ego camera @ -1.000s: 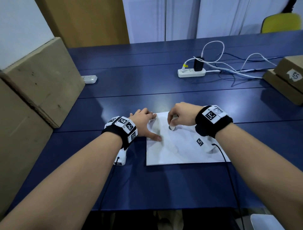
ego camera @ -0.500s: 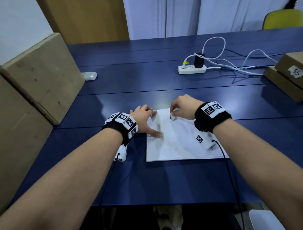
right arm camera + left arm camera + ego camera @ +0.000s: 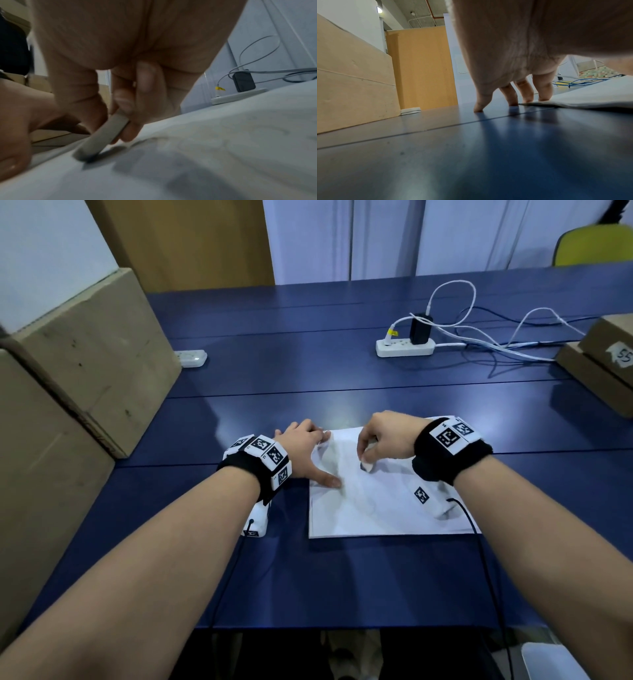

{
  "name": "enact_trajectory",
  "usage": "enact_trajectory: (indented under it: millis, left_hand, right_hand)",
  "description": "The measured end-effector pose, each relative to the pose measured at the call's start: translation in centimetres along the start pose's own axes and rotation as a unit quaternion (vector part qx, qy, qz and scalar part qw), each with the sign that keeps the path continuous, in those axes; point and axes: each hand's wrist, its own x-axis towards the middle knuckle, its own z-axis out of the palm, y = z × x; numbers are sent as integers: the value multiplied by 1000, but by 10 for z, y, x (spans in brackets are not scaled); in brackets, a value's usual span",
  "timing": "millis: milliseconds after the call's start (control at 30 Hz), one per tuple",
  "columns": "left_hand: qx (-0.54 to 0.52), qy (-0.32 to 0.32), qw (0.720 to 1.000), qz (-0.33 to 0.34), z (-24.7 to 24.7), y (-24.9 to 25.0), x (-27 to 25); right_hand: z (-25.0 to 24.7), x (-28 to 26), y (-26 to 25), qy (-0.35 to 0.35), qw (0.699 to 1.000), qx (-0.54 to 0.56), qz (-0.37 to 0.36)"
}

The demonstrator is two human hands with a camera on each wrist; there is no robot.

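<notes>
Dragged eraser [image 3: 366, 465] back toward near edge since half a second ago, tip on paper [image 3: 376, 515], pinched by fingers of right hand [image 3: 388, 436]. Pinned its left edge with left hand [image 3: 301, 451], fingers spread flat. Probably mid-rub, faint lines remaining.

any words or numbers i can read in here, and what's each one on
"55": handwritten on the white label on the cardboard box at the table's right edge.
Wristband markers: black-and-white code squares, any lettering too small to read.
Yellow tag by the power strip: too small to read.
Sheet of paper: faint pencil lines, no words.
Eraser: no print shows.
</notes>
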Motion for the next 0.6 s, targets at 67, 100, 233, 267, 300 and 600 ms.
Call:
enact_trajectory:
  millis: [67,100,233,267,300,600]
  left_hand:
    - [2,-4,1000,-2,-1,1,0]
    - [3,-4,1000,-2,-1,0,0]
    - [-2,-1,1000,1,0,-1,1]
    - [-2,-1,1000,1,0,-1,1]
    - [-3,-2,1000,0,0,-1,1]
    - [-5,-5,1000,-1,-1,0,1]
  right_hand:
    - [-1,4,5,52,998,-2,26]
    - [-2,5,6,75,997,-5,36]
    - [-2,-2,4,-5,1000,16,13]
    - [-1,-4,2,-24,999,21,9]
    - [-1,-4,2,-18,1000,21,8]
    - [-1,-5,9,-18,999,33,3]
